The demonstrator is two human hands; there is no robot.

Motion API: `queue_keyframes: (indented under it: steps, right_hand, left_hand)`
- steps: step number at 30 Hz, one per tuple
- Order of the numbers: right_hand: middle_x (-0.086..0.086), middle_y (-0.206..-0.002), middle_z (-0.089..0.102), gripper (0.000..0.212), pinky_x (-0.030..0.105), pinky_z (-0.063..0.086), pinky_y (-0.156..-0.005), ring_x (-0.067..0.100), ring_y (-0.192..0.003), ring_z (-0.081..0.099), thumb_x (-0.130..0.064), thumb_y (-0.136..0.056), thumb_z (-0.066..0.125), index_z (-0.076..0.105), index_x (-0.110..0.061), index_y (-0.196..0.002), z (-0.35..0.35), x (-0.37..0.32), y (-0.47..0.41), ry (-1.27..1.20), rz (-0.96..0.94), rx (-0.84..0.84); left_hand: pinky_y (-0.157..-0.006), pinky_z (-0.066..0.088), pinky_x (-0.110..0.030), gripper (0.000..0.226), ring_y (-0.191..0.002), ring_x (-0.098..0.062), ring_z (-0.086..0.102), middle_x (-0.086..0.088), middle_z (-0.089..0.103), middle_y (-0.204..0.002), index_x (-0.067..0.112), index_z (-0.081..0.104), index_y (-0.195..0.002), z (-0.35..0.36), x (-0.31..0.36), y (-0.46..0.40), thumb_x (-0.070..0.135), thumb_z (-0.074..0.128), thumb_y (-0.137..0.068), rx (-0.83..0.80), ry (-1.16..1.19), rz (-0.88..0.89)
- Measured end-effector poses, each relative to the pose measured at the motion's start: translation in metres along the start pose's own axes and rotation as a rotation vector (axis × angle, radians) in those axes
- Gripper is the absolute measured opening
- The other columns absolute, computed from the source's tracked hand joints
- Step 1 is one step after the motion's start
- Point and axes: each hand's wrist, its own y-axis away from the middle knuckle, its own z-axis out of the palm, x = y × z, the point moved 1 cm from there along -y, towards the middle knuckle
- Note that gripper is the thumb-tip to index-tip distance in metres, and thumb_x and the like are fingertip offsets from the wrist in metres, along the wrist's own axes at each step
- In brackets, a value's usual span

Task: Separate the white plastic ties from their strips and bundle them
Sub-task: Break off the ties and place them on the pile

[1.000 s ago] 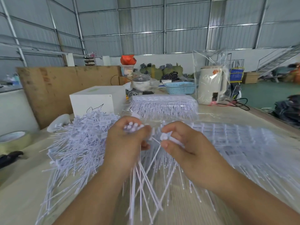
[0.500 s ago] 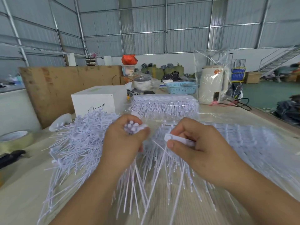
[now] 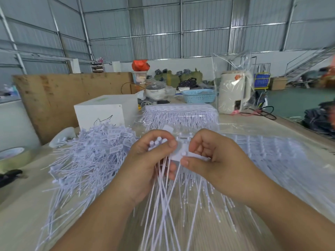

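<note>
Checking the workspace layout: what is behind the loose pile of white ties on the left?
Behind the pile of ties stands a white box, its lower front hidden by the pile. A brown board stands behind it; a roll of tape sits further left.

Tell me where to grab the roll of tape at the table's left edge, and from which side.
Take the roll of tape by its outer wall, coming down from above. It lies flat with the hole up, so fingers could straddle the rim, one inside the core and one outside. The loose white ties lie to its right; probably best to approach from above or the left.
</note>
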Motion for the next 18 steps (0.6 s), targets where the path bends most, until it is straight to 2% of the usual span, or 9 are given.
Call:
queue_keyframes:
  steps: [2,4,7,10,12,13,15,16,18]
  right_hand:
    - [-0.018,-0.064,0.050,0.022,0.016,0.037,-0.055,0.001,-0.058,0.046,-0.027,-0.080,0.076,0.055,-0.030,-0.081,0.0011,0.0029,0.0006,0.095,0.012,0.017]
    - [-0.017,-0.067,0.051,0.023,0.017,0.037,-0.056,0.001,-0.060,0.047,-0.024,-0.080,0.075,0.054,-0.032,-0.085,0.0002,0.0050,0.0008,0.127,0.025,0.019]
    - [-0.017,-0.072,0.054,0.027,0.017,0.039,-0.055,0.000,-0.059,0.049,-0.021,-0.081,0.072,0.052,-0.036,-0.093,-0.0018,0.0017,0.0018,0.097,0.010,-0.024]
    - [-0.018,-0.076,0.054,0.026,0.025,0.042,-0.052,0.007,-0.059,0.051,-0.019,-0.089,0.066,0.051,-0.037,-0.102,0.0025,-0.0030,0.0032,0.056,-0.005,-0.105]
    - [-0.022,-0.081,0.053,0.029,0.032,0.046,-0.056,0.016,-0.064,0.054,-0.016,-0.091,0.063,0.051,-0.037,-0.106,0.0041,-0.0028,0.0031,0.044,0.011,-0.120]
    - [-0.023,-0.080,0.054,0.024,0.032,0.046,-0.056,0.014,-0.063,0.054,-0.019,-0.091,0.063,0.053,-0.035,-0.105,0.0033,-0.0047,0.0029,0.063,0.019,-0.099]
    - [-0.018,-0.062,0.051,0.006,0.025,0.037,-0.046,0.007,-0.048,0.045,-0.029,-0.092,0.062,0.058,-0.028,-0.088,-0.0005,-0.0029,0.0021,0.110,0.045,-0.087]
    - [-0.015,-0.052,0.045,0.018,0.022,0.031,-0.045,0.006,-0.043,0.038,-0.034,-0.093,0.060,0.056,-0.023,-0.078,-0.0015,-0.0005,0.0019,0.124,0.055,-0.112]
    - [-0.012,-0.048,0.039,0.032,0.022,0.027,-0.047,0.004,-0.043,0.032,-0.037,-0.095,0.055,0.054,-0.012,-0.075,-0.0012,0.0011,0.0026,0.143,0.087,-0.167]
  left_hand:
    - [-0.041,0.048,-0.024,0.027,-0.045,-0.015,0.054,-0.003,0.063,-0.067,0.021,0.068,-0.077,0.0016,0.0003,0.0020,0.015,0.087,-0.058,-0.059,-0.159,0.078]
    - [-0.045,0.050,-0.024,0.036,-0.055,-0.011,0.059,0.004,0.066,-0.070,0.024,0.068,-0.079,0.0031,-0.0018,0.0026,0.009,0.090,-0.055,-0.061,-0.287,0.128]
    - [-0.051,0.052,-0.023,0.038,-0.063,-0.009,0.062,0.005,0.065,-0.073,0.022,0.067,-0.081,0.0012,-0.0021,0.0009,0.006,0.086,-0.053,-0.050,-0.272,0.116]
    - [-0.040,0.046,-0.024,0.040,-0.046,-0.014,0.055,-0.003,0.063,-0.066,0.021,0.067,-0.075,0.0026,-0.0017,-0.0001,0.005,0.091,-0.048,0.062,-0.186,0.103]
    - [-0.037,0.044,-0.023,0.028,-0.038,-0.015,0.050,-0.004,0.062,-0.060,0.020,0.065,-0.072,0.0050,-0.0015,-0.0006,0.004,0.084,-0.058,0.161,-0.168,0.149]
    - [-0.036,0.044,-0.023,0.028,-0.037,-0.015,0.049,-0.004,0.062,-0.059,0.018,0.064,-0.073,0.0055,-0.0011,-0.0003,-0.003,0.080,-0.065,0.199,-0.176,0.180]
    - [-0.037,0.046,-0.024,0.028,-0.038,-0.014,0.050,-0.002,0.063,-0.061,0.016,0.063,-0.077,0.0042,-0.0001,0.0005,-0.010,0.074,-0.072,0.255,-0.210,0.239]
    - [-0.038,0.046,-0.025,0.028,-0.040,-0.014,0.051,-0.001,0.063,-0.062,0.016,0.063,-0.078,0.0036,0.0004,0.0011,-0.010,0.073,-0.074,0.264,-0.229,0.251]
    - [-0.039,0.047,-0.026,0.027,-0.041,-0.014,0.051,-0.002,0.064,-0.064,0.014,0.063,-0.082,0.0039,0.0011,0.0019,-0.009,0.074,-0.075,0.228,-0.258,0.227]
